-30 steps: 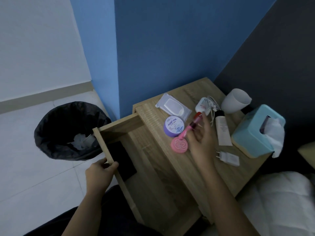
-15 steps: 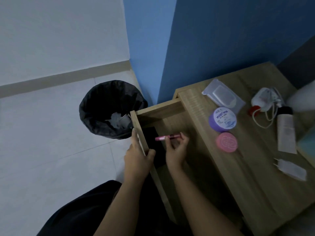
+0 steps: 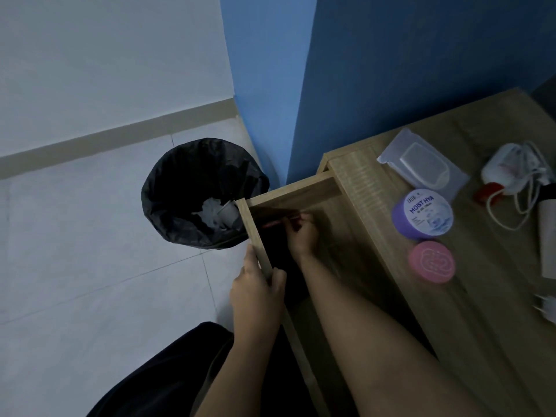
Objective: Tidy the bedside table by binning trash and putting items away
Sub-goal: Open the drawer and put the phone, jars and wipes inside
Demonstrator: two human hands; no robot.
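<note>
The wooden bedside table has its drawer pulled out toward me. My left hand grips the drawer's front panel from outside, thumb over the top edge. My right hand is down inside the drawer and pinches a thin pink lip tint tube close to the front panel. A dark flat object lies on the drawer floor under that hand. On the tabletop stand a purple cream jar, a pink round case and a clear wipes pack.
A bin with a black liner stands on the tiled floor left of the drawer, crumpled paper and a cup inside. A white charger with cable, a white tube and a white plug lie at the table's right. Blue walls stand behind.
My right hand carried the pink tube from the tabletop into the drawer and has lowered it to the drawer's front corner. My left hand kept hold of the drawer front.
</note>
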